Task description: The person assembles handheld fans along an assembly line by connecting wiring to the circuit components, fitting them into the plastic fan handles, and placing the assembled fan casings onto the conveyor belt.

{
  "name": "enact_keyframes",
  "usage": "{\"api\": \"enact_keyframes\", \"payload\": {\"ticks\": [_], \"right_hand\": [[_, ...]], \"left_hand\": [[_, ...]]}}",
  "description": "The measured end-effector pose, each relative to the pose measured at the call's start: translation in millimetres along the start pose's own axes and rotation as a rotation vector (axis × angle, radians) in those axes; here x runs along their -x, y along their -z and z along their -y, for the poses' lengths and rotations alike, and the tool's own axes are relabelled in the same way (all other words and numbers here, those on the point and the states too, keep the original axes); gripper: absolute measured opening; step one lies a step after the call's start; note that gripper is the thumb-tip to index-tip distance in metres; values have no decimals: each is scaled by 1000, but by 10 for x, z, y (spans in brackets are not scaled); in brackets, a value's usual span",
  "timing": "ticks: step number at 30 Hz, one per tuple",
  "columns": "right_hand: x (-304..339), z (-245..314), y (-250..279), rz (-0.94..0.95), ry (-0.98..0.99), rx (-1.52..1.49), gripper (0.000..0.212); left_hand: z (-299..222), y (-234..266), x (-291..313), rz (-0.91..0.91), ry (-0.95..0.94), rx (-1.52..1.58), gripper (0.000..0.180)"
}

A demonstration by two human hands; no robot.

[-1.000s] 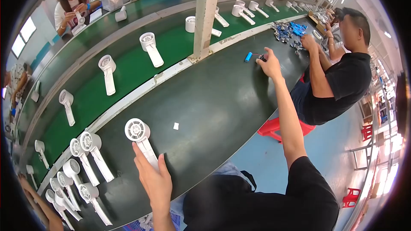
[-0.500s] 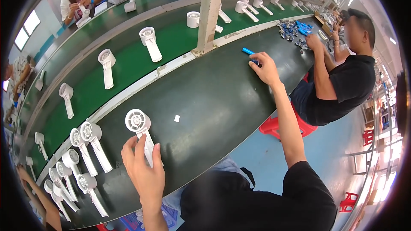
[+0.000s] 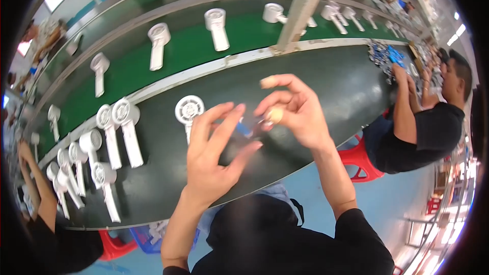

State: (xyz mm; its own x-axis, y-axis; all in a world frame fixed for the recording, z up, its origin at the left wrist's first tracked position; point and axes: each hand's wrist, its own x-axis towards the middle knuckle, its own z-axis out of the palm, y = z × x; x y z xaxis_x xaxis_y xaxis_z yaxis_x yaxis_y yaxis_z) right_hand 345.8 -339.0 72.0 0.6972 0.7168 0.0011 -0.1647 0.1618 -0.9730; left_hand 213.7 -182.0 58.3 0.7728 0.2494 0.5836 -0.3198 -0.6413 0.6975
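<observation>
My right hand (image 3: 303,117) is raised over the dark worktable, its thumb and index finger pinched at one end of a small blue battery (image 3: 243,128). The battery is smeared by motion, and its near end is partly hidden by my fingertips. My left hand (image 3: 214,158) comes up beside it with thumb and fingers apart, on either side of the blue piece; no firm grip shows. Just beyond my left fingers lies a white handheld fan (image 3: 189,108), round head away from me, its handle partly covered by my hand.
Several white fans (image 3: 104,173) lie at the left of the worktable (image 3: 153,188). More fans (image 3: 216,28) sit on the green conveyor (image 3: 183,56) behind a pale rail. A post (image 3: 300,15) rises from the rail. At right, a co-worker (image 3: 433,117) handles blue and silver parts (image 3: 384,56).
My right hand has come left from the far part of the worktable with the blue battery. My left hand has left the fan's handle and moved right towards it. The view has shifted.
</observation>
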Motion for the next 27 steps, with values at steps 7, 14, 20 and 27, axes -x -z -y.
{"api": "enact_keyframes", "payload": {"ticks": [7, 14, 20, 27], "right_hand": [[-265, -331, -693, 181, 67, -78, 34], [-414, -622, -531, 208, -4, 588, 15], [-373, -808, -624, 193, 300, 640, 15], [-411, -1063, -684, 157, 596, 853, 16]], "left_hand": [[229, 498, 392, -238, 190, 328, 28], [312, 716, 420, 13, 493, -77, 21], [629, 386, 497, 102, 223, -416, 10], [633, 502, 365, 37, 813, 90, 8]]}}
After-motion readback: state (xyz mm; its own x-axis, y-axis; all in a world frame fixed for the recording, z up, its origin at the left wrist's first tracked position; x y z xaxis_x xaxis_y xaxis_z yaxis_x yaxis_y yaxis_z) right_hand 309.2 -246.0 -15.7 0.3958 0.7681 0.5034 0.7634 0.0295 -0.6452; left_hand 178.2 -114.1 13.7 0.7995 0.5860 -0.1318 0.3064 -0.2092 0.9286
